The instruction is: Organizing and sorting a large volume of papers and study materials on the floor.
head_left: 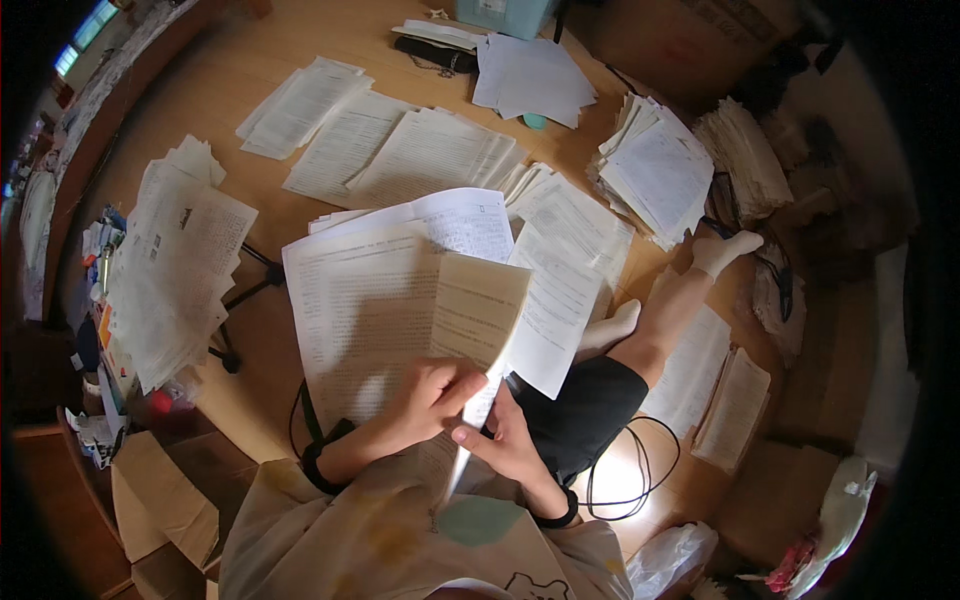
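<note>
Folded printed sheets [482, 308] between left hand [436, 400] and right hand [508, 440]
The left hand, fingers curled, pinches them from the left — the right pinches lower down. Best keep edges flush and press evenly — clear of the printed pages [345, 310] beyond the left hand.

Cream paper [480, 300], black shorts [595, 405]
</note>
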The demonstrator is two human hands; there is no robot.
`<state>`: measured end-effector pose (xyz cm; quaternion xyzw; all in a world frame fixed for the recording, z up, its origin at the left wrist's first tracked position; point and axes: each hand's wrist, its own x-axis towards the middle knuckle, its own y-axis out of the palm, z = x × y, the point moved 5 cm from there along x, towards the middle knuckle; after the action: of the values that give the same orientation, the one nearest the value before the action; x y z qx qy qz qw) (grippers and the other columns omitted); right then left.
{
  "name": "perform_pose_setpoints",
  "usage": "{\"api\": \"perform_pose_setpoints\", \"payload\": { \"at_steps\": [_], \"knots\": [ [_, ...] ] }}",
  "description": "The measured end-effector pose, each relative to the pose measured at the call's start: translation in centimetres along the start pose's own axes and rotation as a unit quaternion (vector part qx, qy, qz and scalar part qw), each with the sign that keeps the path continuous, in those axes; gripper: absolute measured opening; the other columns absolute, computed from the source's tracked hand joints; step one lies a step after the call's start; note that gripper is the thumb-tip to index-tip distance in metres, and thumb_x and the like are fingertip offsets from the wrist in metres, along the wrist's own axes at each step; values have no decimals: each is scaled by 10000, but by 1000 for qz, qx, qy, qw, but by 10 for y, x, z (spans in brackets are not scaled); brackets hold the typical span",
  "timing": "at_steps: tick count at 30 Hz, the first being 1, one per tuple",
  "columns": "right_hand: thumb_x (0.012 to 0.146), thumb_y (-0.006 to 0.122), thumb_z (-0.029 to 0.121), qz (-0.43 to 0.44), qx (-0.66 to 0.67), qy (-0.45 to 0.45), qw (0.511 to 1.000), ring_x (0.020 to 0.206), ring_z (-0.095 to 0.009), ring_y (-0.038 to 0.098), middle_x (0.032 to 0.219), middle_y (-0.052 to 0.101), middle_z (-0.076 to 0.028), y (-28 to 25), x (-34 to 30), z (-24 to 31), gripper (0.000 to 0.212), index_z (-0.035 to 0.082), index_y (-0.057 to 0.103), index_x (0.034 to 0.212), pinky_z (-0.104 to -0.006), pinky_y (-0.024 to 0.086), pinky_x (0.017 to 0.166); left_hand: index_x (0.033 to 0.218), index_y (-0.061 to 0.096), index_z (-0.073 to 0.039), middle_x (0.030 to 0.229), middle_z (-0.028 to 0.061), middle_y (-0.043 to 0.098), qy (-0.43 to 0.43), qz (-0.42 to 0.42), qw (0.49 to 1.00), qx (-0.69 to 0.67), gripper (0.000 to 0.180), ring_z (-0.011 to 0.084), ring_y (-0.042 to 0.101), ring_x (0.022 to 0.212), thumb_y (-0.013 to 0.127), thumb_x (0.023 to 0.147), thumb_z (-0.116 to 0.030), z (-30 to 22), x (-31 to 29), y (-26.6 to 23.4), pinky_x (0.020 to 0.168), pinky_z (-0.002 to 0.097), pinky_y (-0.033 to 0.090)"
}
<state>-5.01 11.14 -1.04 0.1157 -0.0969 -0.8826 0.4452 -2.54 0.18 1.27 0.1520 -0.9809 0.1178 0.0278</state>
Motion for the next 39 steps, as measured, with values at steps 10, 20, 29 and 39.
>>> {"api": "perform_pose_setpoints", "payload": {
  "at_steps": [10,20,29,39],
  "knots": [
    [778,583,110,61,43,7,997,1058,-146,369,1159,375,-93,5,2,6,645,-23,194,1277,-280,317,897,701,575,14,585,33,559,-23,-11,998,-64,183,53,511,526,649,739,-149,7,0,-10,468,188,396],
    [767,421,290,73,65,15,995,1263,-225,120,1351,170,-147,2,5,-18,726,-33,76,1318,-306,74,1018,688,570,7,589,38,566,-7,-10,998,-56,229,66,517,520,669,722,-196,13,-1,-11,461,188,387],
    [871,273,367,77,212,157,961,1172,-182,304,1265,332,-103,3,-7,-38,560,-6,217,1284,-305,217,984,668,516,-31,566,-2,494,-3,-24,1000,5,296,28,420,478,749,621,-206,13,-4,-15,418,169,321],
    [917,301,327,60,158,171,971,1084,-149,374,1183,417,-69,9,5,-43,454,7,334,1238,-268,273,937,692,465,-30,639,13,478,2,-48,998,37,274,34,439,532,710,632,-138,10,-5,-22,427,171,340]
  ]
}}
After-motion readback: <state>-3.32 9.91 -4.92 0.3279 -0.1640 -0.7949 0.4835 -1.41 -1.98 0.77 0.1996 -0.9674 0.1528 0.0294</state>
